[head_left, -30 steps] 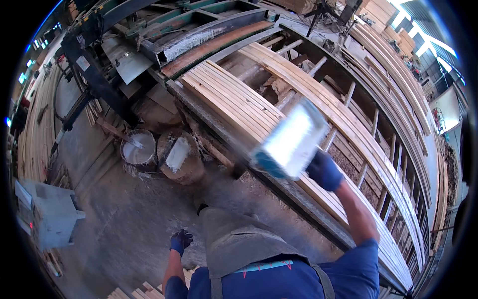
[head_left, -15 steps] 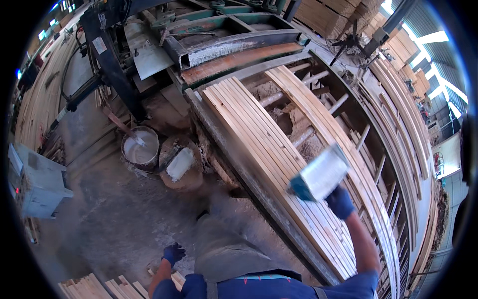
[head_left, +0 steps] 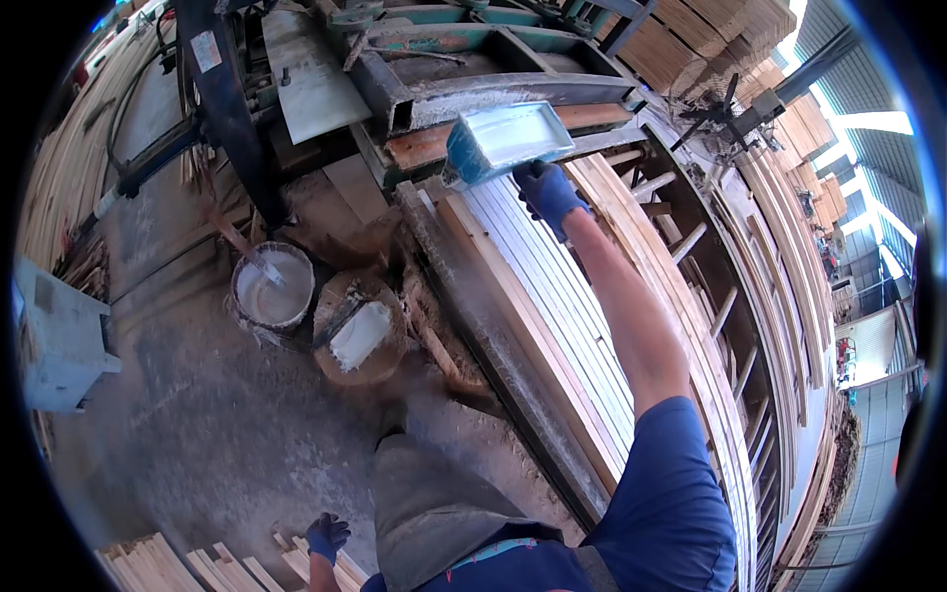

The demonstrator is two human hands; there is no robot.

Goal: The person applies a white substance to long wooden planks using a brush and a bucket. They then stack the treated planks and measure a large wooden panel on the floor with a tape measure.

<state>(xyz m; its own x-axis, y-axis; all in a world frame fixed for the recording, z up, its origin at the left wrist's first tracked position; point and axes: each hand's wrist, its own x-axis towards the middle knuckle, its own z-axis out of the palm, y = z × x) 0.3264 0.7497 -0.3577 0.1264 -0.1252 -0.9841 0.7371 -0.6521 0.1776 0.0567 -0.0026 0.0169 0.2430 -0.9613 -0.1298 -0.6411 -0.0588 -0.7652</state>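
My right hand (head_left: 552,195), in a dark blue glove, is closed on a blue box-shaped glue spreader (head_left: 509,140) with white stuff in it. Its reach is long, to the far end of a row of wooden strips (head_left: 538,261) laid side by side on the machine bed. A whitish wet film covers most of these strips; the strip along the near left edge (head_left: 528,340) looks bare. Low at the left, my gloved left hand (head_left: 327,535) hangs free with its fingers apart, above more wooden strips (head_left: 232,570). The grip's underside is hidden by my fingers.
A bucket of white paste (head_left: 273,286) with a paddle (head_left: 237,239) in it stands left of the bed, beside a round stand (head_left: 380,363) bearing a white block. Metal rollers (head_left: 723,313) and another board row (head_left: 681,286) lie right. A grey box (head_left: 64,335) is far left.
My right hand has carried the spreader away from me along the strips to their far end. The strips behind it have turned whiter. My left hand stays low and empty.
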